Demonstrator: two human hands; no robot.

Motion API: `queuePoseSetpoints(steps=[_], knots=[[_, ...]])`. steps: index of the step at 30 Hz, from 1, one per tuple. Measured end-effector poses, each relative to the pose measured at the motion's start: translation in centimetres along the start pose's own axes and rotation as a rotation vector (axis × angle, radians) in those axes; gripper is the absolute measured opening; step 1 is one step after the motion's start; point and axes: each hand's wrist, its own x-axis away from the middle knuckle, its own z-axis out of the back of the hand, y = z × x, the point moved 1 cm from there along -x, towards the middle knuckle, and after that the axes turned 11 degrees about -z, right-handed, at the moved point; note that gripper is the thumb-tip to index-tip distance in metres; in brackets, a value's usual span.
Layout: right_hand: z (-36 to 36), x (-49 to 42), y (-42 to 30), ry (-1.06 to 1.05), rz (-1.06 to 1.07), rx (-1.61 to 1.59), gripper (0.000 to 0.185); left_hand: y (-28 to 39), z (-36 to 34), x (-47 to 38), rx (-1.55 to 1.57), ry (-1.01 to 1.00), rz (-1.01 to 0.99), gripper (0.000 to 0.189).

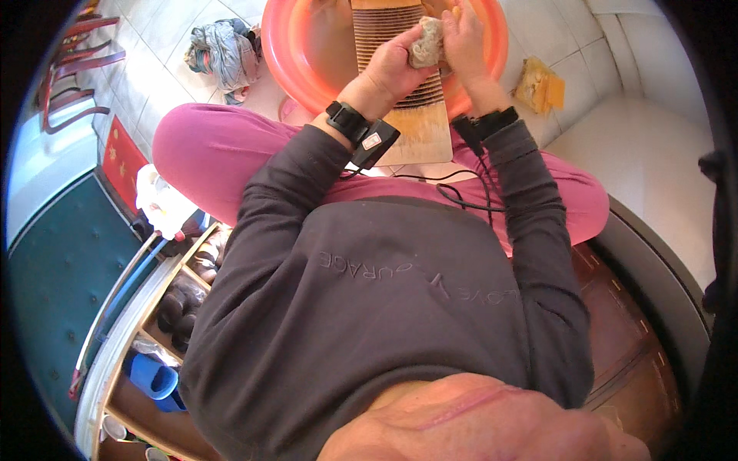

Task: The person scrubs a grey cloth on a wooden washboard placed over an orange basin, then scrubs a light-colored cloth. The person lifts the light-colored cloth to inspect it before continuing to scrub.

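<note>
A wadded grey-white cloth is in my left hand, whose thumb lies along its top edge. My right hand is close against the other side of the cloth, its fingers partly hidden. A small yellow thing shows at those fingers; what it is cannot be told. Both hands are above a ribbed wooden washboard, which leans in an orange-pink plastic basin. The washboard's lower end sticks out over the basin's rim, between my knees. Each wrist wears a black strapped device with a cable.
Crumpled blue-grey clothing lies on the tiled floor left of the basin. To the right are a yellow-orange block and a crumpled yellowish wrapper. Dark red chair parts stand at the far left, and a shoe rack is beside me.
</note>
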Motion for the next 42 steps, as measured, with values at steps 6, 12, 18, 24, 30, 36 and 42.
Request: queuePoseSetpoints(steps=[6,12,18,24,30,36,42], knots=[[3.6,-1.5,1.3,-0.653,-0.684,-0.656,0.046,3.4,-1.6,0.7,0.026,-0.253,0.012,0.046],[5.4,-2.4,0.0,-0.705,-0.663,-0.422,0.039,3.4,-1.8,0.7,-0.213,-0.117,0.036,0.046],[6.1,-3.3,-0.9,-0.568,-0.526,-0.483,0.031,3.4,0.1,0.1,-0.286,0.07,-0.007,0.043],[4.2,0.1,-7.3,-0.895,-0.444,-0.408,0.022,2.6,2.3,-1.3,0.259,-0.316,0.258,0.045],[1.0,0.4,-7.4,-0.147,0.289,0.179,0.029,-0.6,1.3,-0.8,0.094,-0.042,0.014,0.045],[3.6,-4.5,3.4,-0.04,-0.109,0.135,0.028,-0.8,-0.8,0.3,-0.074,-0.116,0.067,0.052],[13.1,-9.2,20.3,0.115,-0.207,0.444,0.031,2.0,0.1,-1.0,-0.047,-0.055,-0.059,0.047]])
